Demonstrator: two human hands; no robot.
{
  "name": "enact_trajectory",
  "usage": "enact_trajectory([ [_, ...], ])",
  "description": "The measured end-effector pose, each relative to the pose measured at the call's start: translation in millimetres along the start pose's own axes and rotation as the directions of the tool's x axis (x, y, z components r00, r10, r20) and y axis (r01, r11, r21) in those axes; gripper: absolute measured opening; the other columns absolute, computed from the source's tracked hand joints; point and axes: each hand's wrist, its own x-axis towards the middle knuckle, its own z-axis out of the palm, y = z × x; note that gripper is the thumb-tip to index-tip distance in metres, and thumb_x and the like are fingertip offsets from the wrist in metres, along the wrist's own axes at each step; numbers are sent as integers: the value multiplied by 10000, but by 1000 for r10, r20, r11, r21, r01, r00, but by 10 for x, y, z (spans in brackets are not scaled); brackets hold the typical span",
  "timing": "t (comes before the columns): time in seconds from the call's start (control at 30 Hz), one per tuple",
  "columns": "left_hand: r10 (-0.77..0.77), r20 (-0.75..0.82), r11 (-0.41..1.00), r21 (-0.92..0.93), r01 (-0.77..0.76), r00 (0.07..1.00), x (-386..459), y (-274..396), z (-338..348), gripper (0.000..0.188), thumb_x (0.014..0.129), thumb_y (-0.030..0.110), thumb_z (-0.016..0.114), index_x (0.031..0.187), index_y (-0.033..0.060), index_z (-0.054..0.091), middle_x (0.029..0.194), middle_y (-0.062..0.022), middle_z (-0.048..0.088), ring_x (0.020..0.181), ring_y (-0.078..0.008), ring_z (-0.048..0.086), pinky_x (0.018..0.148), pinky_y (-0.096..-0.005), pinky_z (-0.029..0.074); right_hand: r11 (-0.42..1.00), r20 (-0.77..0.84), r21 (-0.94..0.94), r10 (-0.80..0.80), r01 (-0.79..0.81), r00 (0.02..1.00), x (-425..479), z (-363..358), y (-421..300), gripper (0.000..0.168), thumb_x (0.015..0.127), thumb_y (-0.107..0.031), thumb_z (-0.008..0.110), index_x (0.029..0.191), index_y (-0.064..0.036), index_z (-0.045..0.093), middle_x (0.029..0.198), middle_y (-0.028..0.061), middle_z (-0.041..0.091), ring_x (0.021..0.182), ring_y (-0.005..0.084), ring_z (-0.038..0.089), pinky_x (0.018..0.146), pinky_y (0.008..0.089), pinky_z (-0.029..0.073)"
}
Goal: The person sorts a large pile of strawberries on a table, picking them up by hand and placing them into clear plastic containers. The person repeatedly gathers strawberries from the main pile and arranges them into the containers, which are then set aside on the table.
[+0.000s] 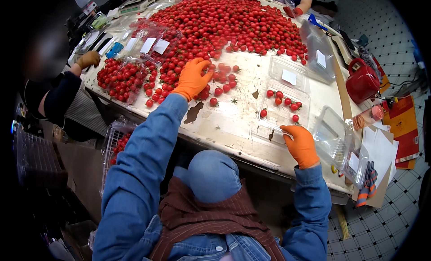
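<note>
My left hand (194, 80), in an orange glove, is at the near edge of a large heap of red cherry tomatoes (215, 22). Its fingers are half curled among loose tomatoes; whether any are gripped is hidden. Several blurred tomatoes (224, 68) lie just right of the fingertips. My right hand (300, 145), also orange-gloved, has its fingertips on the near rim of an open clear plastic clamshell container (304, 104). Several tomatoes (278, 94) with green stems lie spread in its base. The lid (289, 64), bearing a white label, is folded back away from me.
Left, a co-worker's gloved hand (88, 59) is near a filled clamshell (126, 81). Another person's gloved hand (296, 12) is across the table. Stacked containers (318, 52), an empty clamshell (331, 134) and a red mug (362, 81) stand right. A crate (109, 150) sits below left.
</note>
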Motion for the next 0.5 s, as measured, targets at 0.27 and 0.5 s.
enact_trajectory([
  [0.27, -15, 422, 946, 300, -124, 906, 34, -82, 263, 690, 914, 581, 533, 1512, 310, 321, 1585, -97, 248, 1469, -377, 155, 1132, -673, 102, 943, -146, 261, -174, 208, 974, 444, 54, -996, 470, 783, -105, 726, 1233, -38, 604, 1163, 153, 629, 1076, 347, 582, 935, 418, 454],
  [0.5, 168, 474, 933, 205, -294, 865, -662, -247, -221, 575, 973, 439, 484, 1504, 269, 342, 1574, -98, 278, 1469, -357, 193, 1153, -625, 100, 984, -223, 113, -110, 138, 969, 1477, 862, -1061, 587, 855, -240, 675, 1378, -52, 487, 1410, 225, 465, 1272, 409, 456, 1071, 434, 383],
])
